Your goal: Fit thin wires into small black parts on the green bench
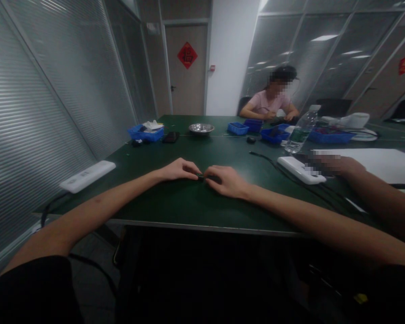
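Note:
Both my hands meet low over the middle of the green table. A small dark piece sits at the fingertips of my left hand, thumb and fingers closed on it in a pinch. My right hand is curled round a dark, narrow object, its tip pointing toward the left fingertips. Whether the two dark things are one piece or two, I cannot tell; they are too small and dim to name.
A white power strip lies left, another power strip right, with cables. Beyond are a metal bowl, a phone, blue baskets and a water bottle. Another person's hand reaches in from the right; a person sits opposite.

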Tool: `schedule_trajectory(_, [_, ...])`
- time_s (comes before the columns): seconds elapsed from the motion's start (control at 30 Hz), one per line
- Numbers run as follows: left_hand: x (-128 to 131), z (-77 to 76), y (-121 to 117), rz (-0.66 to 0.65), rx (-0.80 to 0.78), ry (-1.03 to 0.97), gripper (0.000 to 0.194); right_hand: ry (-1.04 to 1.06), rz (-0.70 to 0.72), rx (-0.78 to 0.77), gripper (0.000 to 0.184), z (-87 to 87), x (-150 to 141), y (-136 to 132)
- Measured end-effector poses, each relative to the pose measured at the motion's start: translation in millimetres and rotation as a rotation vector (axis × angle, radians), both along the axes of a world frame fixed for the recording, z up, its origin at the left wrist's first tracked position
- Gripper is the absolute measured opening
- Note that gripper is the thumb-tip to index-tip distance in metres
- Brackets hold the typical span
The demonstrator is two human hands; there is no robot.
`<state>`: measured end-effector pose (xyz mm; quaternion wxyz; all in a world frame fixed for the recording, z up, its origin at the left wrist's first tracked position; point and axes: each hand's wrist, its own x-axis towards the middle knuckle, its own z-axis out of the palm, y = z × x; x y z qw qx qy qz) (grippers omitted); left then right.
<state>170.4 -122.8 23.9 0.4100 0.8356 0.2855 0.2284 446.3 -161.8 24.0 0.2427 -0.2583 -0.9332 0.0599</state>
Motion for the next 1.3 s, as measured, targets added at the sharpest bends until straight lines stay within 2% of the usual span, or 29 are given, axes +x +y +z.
schedule_trajectory(0.57, [2.5,-3.8,-2.5,0.046,0.028,-0.041,0.038,0.048,-0.07,0.004,0.017,-2.5,1.8,3.1])
schedule_trajectory(0.7, [-2.4,-4.4,2.4,0.116,0.115,-0.047,0.037,0.078,-0.132,-0.012,0.015,-2.3,3.0,3.5])
schedule_trajectory(0.83, [-5.8,-4.4,4.7,0.172,0.147,-0.022,0.037,0.05,-0.12,-0.009,0.017,-2.6,2.4,3.6])
schedule_trajectory(1.13, [1.8,-3.2,-4.5,0.08,0.176,-0.001,0.032,0.005,-0.084,0.002,0.018,-3.3,0.4,4.4])
schedule_trajectory(1.3, [3.4,-5.1,-4.2,0.078,0.181,-0.014,0.031,0.0,-0.076,0.005,0.019,-2.9,0.1,3.5])
